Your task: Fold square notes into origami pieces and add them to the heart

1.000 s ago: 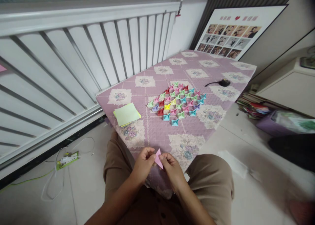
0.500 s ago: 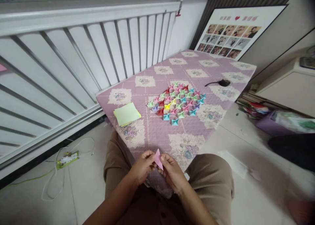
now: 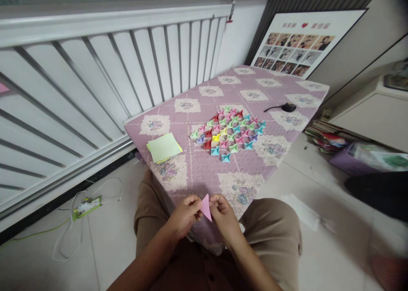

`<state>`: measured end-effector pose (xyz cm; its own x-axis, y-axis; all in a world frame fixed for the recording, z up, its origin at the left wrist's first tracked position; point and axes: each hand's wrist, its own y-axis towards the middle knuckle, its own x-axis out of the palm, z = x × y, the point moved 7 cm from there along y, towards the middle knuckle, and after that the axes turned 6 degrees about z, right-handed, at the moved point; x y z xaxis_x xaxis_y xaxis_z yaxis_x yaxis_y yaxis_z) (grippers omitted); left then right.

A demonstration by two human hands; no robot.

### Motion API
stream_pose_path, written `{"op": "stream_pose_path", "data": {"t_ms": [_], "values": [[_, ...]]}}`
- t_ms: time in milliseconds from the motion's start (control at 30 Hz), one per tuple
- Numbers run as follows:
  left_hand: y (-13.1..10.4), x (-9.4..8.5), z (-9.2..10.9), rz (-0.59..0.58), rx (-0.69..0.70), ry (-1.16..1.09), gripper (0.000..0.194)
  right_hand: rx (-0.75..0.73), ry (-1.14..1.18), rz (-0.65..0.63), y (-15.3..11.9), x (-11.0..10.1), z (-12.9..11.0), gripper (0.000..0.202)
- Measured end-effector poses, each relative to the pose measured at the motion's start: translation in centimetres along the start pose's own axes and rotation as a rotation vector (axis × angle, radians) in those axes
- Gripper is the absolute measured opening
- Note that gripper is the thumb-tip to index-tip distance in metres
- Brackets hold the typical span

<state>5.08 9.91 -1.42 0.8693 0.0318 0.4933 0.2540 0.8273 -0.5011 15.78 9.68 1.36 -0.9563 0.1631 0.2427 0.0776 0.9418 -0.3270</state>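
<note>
A small pink folded paper (image 3: 206, 208), roughly triangular, stands between my hands just over the near end of the table. The thumb and fingers of my left hand (image 3: 187, 214) pinch it on its left side. Against its right edge, my right hand (image 3: 221, 212) has its fingers curled and pressed together; the exact fingertip contact is partly hidden. Farther up the cloth, several small folded paper shapes (image 3: 224, 131) in red, pink, green, yellow and blue are laid out in slanting rows. To their left lies a stack of pale green and yellow paper sheets (image 3: 164, 147).
A purple floral tablecloth (image 3: 197, 172) covers the table. A black object with a short tail (image 3: 288, 107) lies towards its right edge. Along the left runs a white radiator (image 3: 127, 70). A photo board (image 3: 295, 42) leans at the back. On the floor is a power strip (image 3: 87, 207).
My right hand has shifted slightly up and its fingers have moved to the paper's edge, so more of the pink paper shows. The view has turned very slightly.
</note>
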Motion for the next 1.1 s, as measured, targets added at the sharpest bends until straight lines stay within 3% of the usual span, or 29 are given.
{"op": "stream_pose_path", "data": {"t_ms": [133,300,533,700,900,1000,1100], "values": [[0.0,0.0,-0.1,0.013,-0.004,-0.012,0.041,-0.12,-0.152,-0.066,-0.1,0.1,-1.0,0.022],[0.0,0.0,0.1,0.014,0.003,-0.014,0.042,-0.235,-0.299,-0.042,0.0,-0.4,-1.6,0.016],[0.0,-0.2,0.4,0.023,0.023,0.086,0.04,-0.302,-0.451,-0.055,0.0,-0.8,-1.7,0.014],[0.1,-0.3,0.3,0.042,0.019,0.026,0.042,-0.396,-0.614,-0.072,-0.5,-0.6,-2.6,0.014],[0.1,-0.5,-0.4,0.065,-0.087,-0.066,0.048,-0.568,-0.755,-0.262,-1.6,0.5,-4.0,0.021],[0.0,-0.5,-0.7,0.027,-0.138,-0.055,0.048,-0.571,-0.77,-0.364,-1.8,0.9,-4.2,0.026],[-0.1,-0.3,-1.0,-0.005,-0.15,-0.017,0.048,-0.56,-0.809,-0.384,-1.7,0.8,-4.2,0.02]]}}
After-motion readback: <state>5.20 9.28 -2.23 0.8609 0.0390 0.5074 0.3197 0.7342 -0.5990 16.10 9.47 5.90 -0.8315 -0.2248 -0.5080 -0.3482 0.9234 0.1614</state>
